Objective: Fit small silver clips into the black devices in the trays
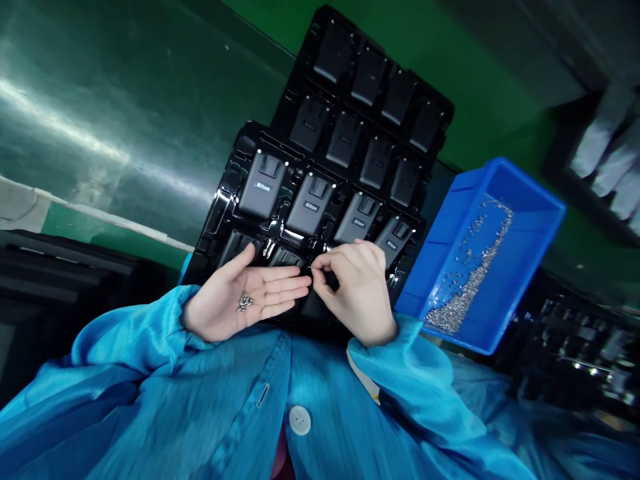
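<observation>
Small metal pieces (245, 302), left of centre, are borne on the flat, spread left hand (220, 307), best held level; the right hand (356, 287), centre, is pinched at fingertips, contents too small to tell.

"Riton" stands in white on four black cases (311, 208).

On my feed, the near tray (219, 208) sits centre, far tray (300, 85) behind, screws (456, 308) in the bin (434, 243) at right.
</observation>
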A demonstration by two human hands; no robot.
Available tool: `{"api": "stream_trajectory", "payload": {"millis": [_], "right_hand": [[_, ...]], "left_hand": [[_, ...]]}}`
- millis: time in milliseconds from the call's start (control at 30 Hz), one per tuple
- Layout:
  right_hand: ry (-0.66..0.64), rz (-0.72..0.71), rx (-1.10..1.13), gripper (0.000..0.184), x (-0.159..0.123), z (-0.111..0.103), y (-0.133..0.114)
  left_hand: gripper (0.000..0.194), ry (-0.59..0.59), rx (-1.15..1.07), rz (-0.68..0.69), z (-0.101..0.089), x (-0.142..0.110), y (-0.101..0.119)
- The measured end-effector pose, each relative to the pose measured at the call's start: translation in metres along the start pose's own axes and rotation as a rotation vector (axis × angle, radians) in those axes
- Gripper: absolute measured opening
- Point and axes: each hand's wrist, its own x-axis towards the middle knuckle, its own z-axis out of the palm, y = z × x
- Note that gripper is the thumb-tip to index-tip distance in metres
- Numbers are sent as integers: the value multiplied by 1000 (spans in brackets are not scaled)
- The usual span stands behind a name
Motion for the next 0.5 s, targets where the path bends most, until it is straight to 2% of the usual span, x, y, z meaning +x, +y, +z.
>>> {"api": "stream_trajectory", "payload": {"millis": [267,400,500], "right_hand": [[-45,-80,-154,15,12,6,-2],[-9,-120,-276,15,14,8,-6],[33,-129,-283,13,11,12,-10]], "left_hand": [[77,42,17,34,-4,-7,3],[78,48,1,34,-6,-5,3],[79,34,0,37,-9,-4,2]]}}
